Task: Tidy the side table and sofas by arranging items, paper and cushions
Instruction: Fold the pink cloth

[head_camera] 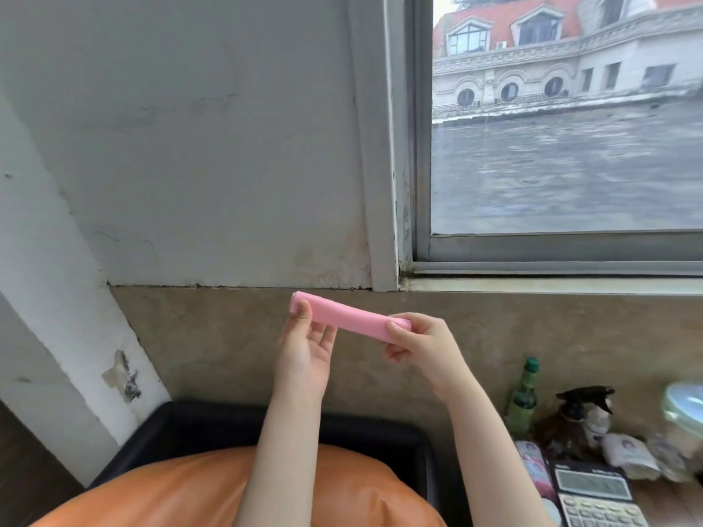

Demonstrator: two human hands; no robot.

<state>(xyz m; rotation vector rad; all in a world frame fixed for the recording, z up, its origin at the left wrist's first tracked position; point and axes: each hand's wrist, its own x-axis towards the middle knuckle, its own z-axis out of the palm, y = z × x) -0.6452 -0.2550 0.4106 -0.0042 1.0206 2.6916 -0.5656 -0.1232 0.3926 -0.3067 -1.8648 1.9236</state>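
Cushion (213,488), orange, low on dark sofa (266,424). Cluttered side table (662,500) at right. Pink paper roll (350,316) aloft, pinched endwise: left hand (304,348) thumb-and-fingers, right hand (422,346) curled round. Risk: unrolling or dropping onto clutter if either pinch loosens.

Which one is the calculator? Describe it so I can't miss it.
Look below the window, at the side table in the bottom right corner. The calculator lies flat at its near left edge, black, with a grey screen and pale keys, unlike the upright green bottle behind.

window (567,119), wall (190,127), building outside (551,51)
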